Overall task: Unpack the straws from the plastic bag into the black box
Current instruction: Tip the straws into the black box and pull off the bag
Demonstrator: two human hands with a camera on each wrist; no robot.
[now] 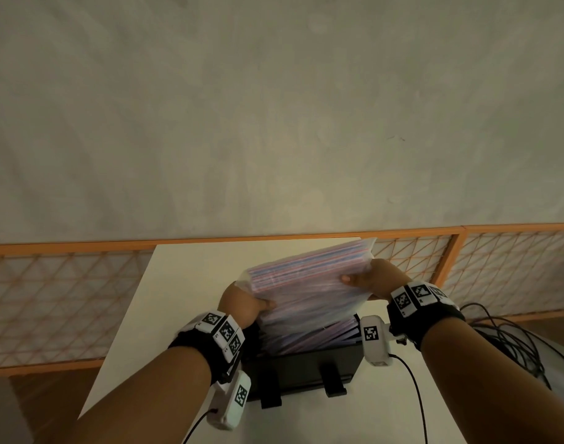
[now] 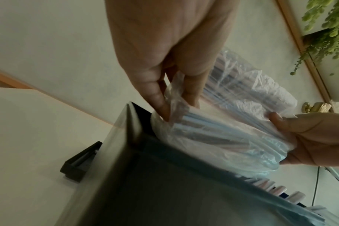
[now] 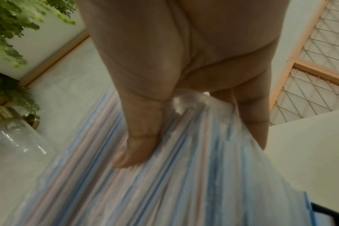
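Observation:
A clear plastic bag (image 1: 306, 283) full of pink and blue straws is held tilted over the black box (image 1: 303, 366), its low end down inside the box. My left hand (image 1: 245, 302) pinches the bag's left corner (image 2: 174, 97). My right hand (image 1: 370, 280) grips the raised right end, thumb on top of the bag (image 3: 184, 168). More straws (image 1: 322, 338) lie inside the box under the bag. In the left wrist view the box wall (image 2: 164, 183) fills the lower part and straw ends (image 2: 277, 189) poke over its rim.
The box stands on a white table (image 1: 184, 283) near its front. Black cables (image 1: 505, 334) lie at the right. An orange-framed lattice rail (image 1: 498, 261) runs behind the table. A glass jar (image 3: 16, 143) and green plants (image 3: 8, 38) show in the right wrist view.

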